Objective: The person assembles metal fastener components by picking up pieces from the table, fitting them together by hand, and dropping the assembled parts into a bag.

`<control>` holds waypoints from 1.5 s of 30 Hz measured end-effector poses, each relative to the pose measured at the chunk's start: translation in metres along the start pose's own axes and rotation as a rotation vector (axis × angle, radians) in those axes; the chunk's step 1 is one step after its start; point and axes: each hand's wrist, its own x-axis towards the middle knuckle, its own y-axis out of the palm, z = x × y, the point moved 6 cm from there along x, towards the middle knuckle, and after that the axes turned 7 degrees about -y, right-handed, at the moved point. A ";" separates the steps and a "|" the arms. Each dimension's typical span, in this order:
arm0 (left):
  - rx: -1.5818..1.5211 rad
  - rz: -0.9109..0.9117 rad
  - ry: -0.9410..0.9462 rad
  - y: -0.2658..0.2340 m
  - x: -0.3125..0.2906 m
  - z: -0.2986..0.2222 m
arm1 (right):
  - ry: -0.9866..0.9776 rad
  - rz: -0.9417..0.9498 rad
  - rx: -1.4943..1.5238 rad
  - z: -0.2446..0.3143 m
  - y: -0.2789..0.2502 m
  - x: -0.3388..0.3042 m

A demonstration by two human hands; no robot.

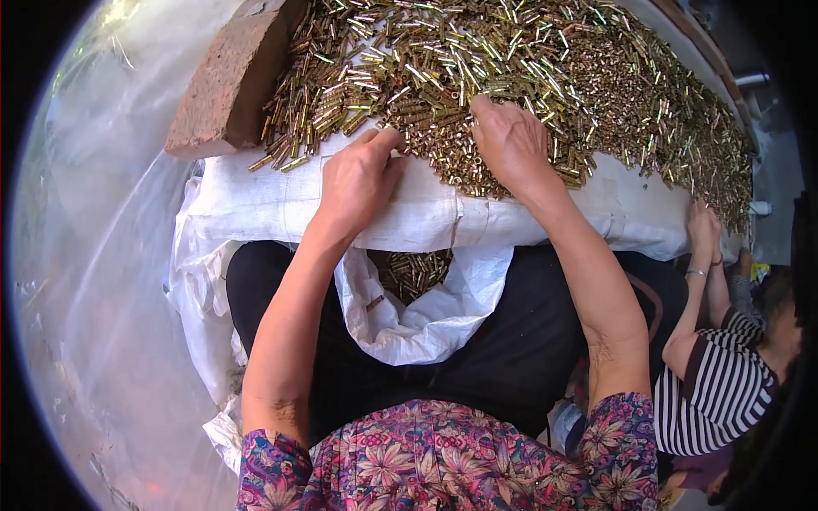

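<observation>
A wide heap of small brass-coloured metal tubes covers the white cloth-topped table in front of me. At the near edge of the heap my left hand is closed, thumb and fingertips together; what they hold, if anything, is too small to name. To its right my right hand rests on the heap with its fingers curled under, the tips hidden. Between and below the hands lies a patch of short nut-like metal pieces. An open white sack between my knees holds more metal tubes.
A reddish brick stands at the heap's left end. White woven cloth drapes over the table's front edge. At the right another person in a striped top has hands at the same heap. Translucent plastic sheeting hangs at the left.
</observation>
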 end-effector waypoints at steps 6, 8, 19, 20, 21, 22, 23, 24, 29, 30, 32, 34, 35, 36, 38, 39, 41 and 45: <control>0.063 0.054 0.054 0.011 0.002 -0.001 | 0.184 -0.088 0.258 -0.008 -0.010 -0.016; 0.068 0.040 0.033 0.009 0.003 -0.003 | 0.236 -0.099 0.411 -0.003 -0.014 -0.028; 0.149 0.039 0.011 0.011 0.011 -0.004 | 0.443 -0.035 1.214 0.022 -0.015 -0.085; 0.070 0.060 -0.014 0.007 0.008 -0.003 | 0.445 -0.039 1.213 0.024 -0.016 -0.087; -0.008 0.081 -0.040 0.003 0.004 -0.001 | 0.453 -0.043 1.298 0.028 -0.016 -0.088; -0.084 0.068 -0.024 0.000 0.000 -0.001 | 0.461 -0.044 1.383 0.032 -0.015 -0.090; -0.084 0.070 -0.024 -0.001 -0.005 -0.001 | 0.463 -0.044 1.384 0.035 -0.016 -0.092; -0.285 0.139 -0.140 0.001 -0.012 0.004 | 0.461 -0.035 1.389 0.038 -0.017 -0.093; -1.132 0.347 -0.447 0.002 -0.050 -0.015 | 0.492 0.009 1.445 0.060 -0.020 -0.095; -1.217 0.382 -0.428 0.005 -0.055 -0.018 | 0.450 0.034 1.422 0.067 -0.020 -0.095; -1.291 0.392 -0.424 0.005 -0.062 -0.025 | 0.365 0.113 1.295 0.080 -0.018 -0.094; -1.371 0.419 -0.406 0.006 -0.066 -0.027 | 0.373 0.134 1.304 0.092 -0.024 -0.092; -1.373 0.418 -0.409 0.007 -0.068 -0.026 | 0.379 0.151 1.314 0.097 -0.027 -0.090; -1.387 0.421 -0.414 0.007 -0.070 -0.026 | 0.359 0.149 1.356 0.101 -0.030 -0.087; -1.403 0.427 -0.411 0.008 -0.072 -0.027 | 0.391 0.107 1.430 0.092 -0.020 -0.098; -1.421 0.429 -0.410 0.008 -0.073 -0.027 | 0.423 0.064 1.507 0.088 -0.018 -0.102; -1.440 0.431 -0.410 0.008 -0.075 -0.027 | 0.525 -0.051 1.618 0.086 -0.020 -0.105; -1.459 0.454 -0.389 0.009 -0.077 -0.033 | 0.611 -0.199 1.750 0.081 -0.024 -0.108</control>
